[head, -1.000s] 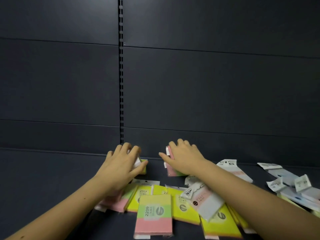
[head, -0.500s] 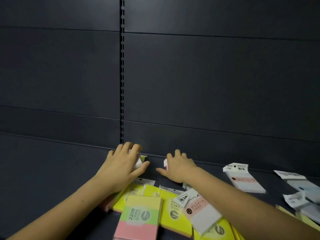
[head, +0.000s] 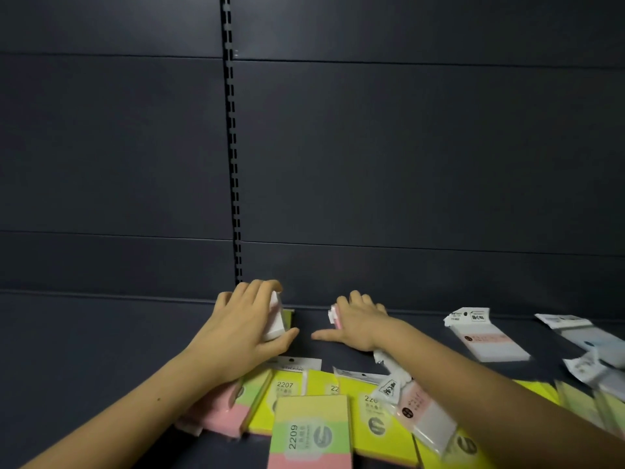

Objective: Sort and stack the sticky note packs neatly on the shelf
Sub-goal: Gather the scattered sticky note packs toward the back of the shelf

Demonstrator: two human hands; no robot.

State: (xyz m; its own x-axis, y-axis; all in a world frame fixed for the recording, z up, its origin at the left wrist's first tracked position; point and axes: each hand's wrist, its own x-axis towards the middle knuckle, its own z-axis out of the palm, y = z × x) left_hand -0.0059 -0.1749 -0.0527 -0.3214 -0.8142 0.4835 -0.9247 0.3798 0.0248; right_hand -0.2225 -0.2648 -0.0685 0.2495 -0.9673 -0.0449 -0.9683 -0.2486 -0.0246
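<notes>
My left hand (head: 245,328) is wrapped around an upright sticky note pack (head: 275,319), white and yellow-green at its edges, near the back wall of the dark shelf (head: 84,340). My right hand (head: 360,321) lies palm down over a pink pack (head: 334,314) a little to the right, fingers spread, thumb pointing left. Between and under my forearms lie yellow packs (head: 372,421), a green, yellow and pink pack marked 2209 (head: 309,433), a pink pack (head: 220,411) and a clear-wrapped pale pack (head: 426,418).
More clear-wrapped white and pale blue packs (head: 490,340) lie scattered at the right, with light green ones (head: 581,397) by the right edge. A slotted upright rail (head: 233,164) runs up the dark back panel. The shelf's left part is bare.
The camera has tilted, shifting the scene. My right hand has flattened down onto the pink pack, lowering it toward the shelf. My left hand keeps its grip on the upright pack.
</notes>
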